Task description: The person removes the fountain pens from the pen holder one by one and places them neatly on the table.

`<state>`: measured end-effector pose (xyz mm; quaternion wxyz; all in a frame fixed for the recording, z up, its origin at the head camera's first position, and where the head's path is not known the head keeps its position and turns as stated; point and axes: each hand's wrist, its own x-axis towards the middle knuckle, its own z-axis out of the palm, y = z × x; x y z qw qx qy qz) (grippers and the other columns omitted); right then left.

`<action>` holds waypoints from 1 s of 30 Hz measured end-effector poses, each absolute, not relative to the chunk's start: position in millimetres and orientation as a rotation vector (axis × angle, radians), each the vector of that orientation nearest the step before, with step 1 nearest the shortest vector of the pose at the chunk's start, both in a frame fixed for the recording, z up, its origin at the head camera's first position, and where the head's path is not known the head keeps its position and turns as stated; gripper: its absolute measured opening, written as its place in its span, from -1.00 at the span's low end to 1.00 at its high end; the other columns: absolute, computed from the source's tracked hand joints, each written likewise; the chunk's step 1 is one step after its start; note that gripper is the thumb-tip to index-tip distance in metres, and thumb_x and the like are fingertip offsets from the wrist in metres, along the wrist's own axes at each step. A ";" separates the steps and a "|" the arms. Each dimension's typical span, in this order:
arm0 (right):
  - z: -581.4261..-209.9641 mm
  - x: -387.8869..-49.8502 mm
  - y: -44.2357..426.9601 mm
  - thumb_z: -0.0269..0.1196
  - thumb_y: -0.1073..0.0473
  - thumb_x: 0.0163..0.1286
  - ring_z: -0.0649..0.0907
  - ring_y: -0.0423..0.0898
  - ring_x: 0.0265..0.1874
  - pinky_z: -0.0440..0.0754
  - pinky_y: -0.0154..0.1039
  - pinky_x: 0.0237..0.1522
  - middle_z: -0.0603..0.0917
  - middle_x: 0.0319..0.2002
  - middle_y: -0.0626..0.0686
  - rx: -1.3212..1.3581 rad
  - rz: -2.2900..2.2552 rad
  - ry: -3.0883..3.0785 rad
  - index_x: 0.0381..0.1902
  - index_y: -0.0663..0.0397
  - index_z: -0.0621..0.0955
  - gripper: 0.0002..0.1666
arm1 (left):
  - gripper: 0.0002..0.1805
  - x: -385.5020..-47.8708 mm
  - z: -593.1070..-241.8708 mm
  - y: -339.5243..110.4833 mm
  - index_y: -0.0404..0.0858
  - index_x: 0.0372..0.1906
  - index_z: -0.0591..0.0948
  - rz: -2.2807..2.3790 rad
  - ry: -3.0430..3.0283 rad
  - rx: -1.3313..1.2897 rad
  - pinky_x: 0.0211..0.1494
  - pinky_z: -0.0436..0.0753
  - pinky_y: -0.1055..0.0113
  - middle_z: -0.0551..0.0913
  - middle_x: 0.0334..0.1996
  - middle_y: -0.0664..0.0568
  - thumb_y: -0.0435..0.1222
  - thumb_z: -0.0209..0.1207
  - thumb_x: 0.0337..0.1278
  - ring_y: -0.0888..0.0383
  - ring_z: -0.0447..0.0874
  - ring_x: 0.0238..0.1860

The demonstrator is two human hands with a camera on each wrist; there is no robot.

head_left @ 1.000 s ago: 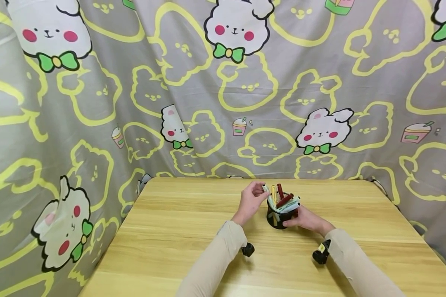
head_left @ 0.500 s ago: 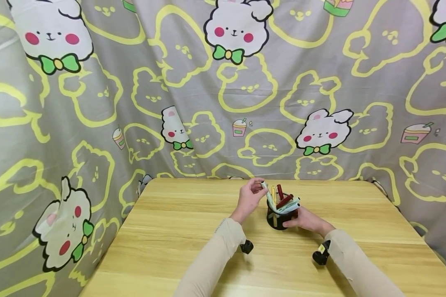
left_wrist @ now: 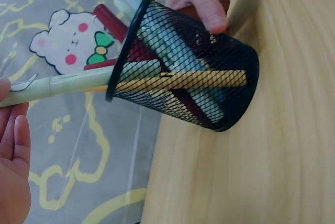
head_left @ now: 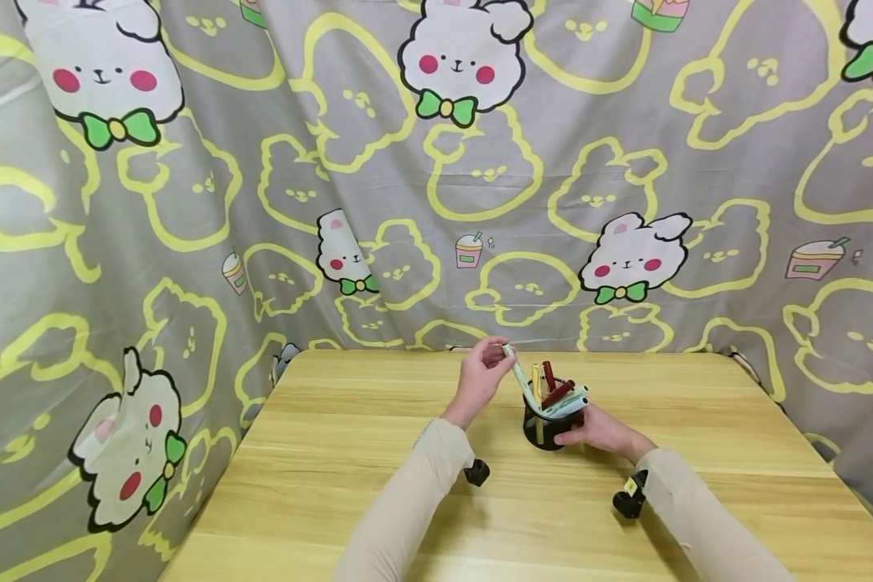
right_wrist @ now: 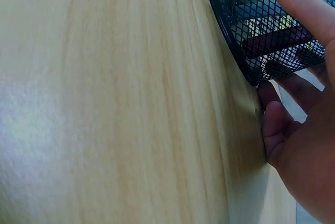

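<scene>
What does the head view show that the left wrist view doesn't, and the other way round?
Head view only: both beige fabric sleeves and the small black wrist-worn cameras.

Left wrist view only: the thin, shiny clip on the pale green cylindrical pen, too small to make out from the head, and the lower stretch of a dark red pen through the mesh.

Both: the left hand pinching that green pen, its lower end inside the black wire-mesh cylindrical holder; the right hand gripping the holder; the pale wooden tabletop; the grey cartoon-print curtain.
</scene>
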<state>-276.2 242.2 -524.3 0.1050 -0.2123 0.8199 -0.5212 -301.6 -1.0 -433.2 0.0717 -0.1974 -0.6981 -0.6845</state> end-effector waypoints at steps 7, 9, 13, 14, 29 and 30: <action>-524.2 -276.9 244.4 0.44 0.12 0.10 0.39 0.13 0.16 0.32 -0.03 0.17 0.43 0.19 0.27 -0.624 -1.469 2.478 0.25 0.29 0.35 -0.17 | -0.73 -291.0 -409.7 -10.9 -0.45 -0.02 0.52 -2.034 -2.042 -0.649 -0.08 0.60 0.34 0.62 -0.15 -0.36 -0.51 0.19 0.16 0.03 0.65 -0.16; -524.6 -276.8 244.5 0.44 0.12 0.10 0.40 0.10 0.15 0.33 -0.06 0.17 0.45 0.17 0.25 -0.626 -1.463 2.482 0.24 0.27 0.36 -0.19 | -0.73 -294.6 -411.2 -12.1 -0.46 -0.03 0.52 -2.047 -2.003 -0.659 -0.07 0.61 0.30 0.62 -0.15 -0.37 -0.51 0.19 0.15 -0.02 0.65 -0.14; -525.4 -276.8 243.9 0.44 0.13 0.10 0.40 0.11 0.15 0.32 -0.04 0.16 0.46 0.16 0.23 -0.633 -1.471 2.470 0.23 0.25 0.38 -0.22 | -0.73 -309.4 -421.6 -13.7 -0.40 -0.05 0.54 -2.068 -1.944 -0.642 -0.07 0.61 0.32 0.66 -0.17 -0.27 -0.46 0.23 0.14 0.10 0.66 -0.17; -525.6 -276.9 243.6 0.44 0.14 0.10 0.39 0.12 0.16 0.30 -0.03 0.17 0.44 0.18 0.24 -0.641 -1.476 2.467 0.24 0.26 0.36 -0.20 | -0.73 -309.6 -419.9 -14.9 -0.40 -0.05 0.55 -2.068 -1.939 -0.638 -0.07 0.61 0.31 0.66 -0.17 -0.27 -0.46 0.23 0.13 0.10 0.66 -0.17; -525.8 -277.5 242.5 0.44 0.21 0.10 0.34 0.23 0.21 0.28 -0.10 0.18 0.39 0.20 0.32 -0.658 -1.519 2.433 0.29 0.34 0.27 -0.13 | -0.67 -319.6 -408.0 -54.3 -0.39 -0.01 0.55 -1.982 -2.009 -0.602 -0.12 0.61 0.36 0.64 -0.20 -0.22 -0.40 0.27 0.11 0.17 0.62 -0.23; -525.4 -277.5 242.7 0.43 0.20 0.11 0.34 0.23 0.21 0.30 -0.16 0.17 0.39 0.20 0.32 -0.656 -1.516 2.433 0.28 0.34 0.28 -0.14 | -0.67 -320.5 -409.2 -56.9 -0.39 -0.01 0.55 -1.973 -2.015 -0.590 -0.13 0.60 0.38 0.65 -0.22 -0.19 -0.39 0.28 0.11 0.19 0.62 -0.24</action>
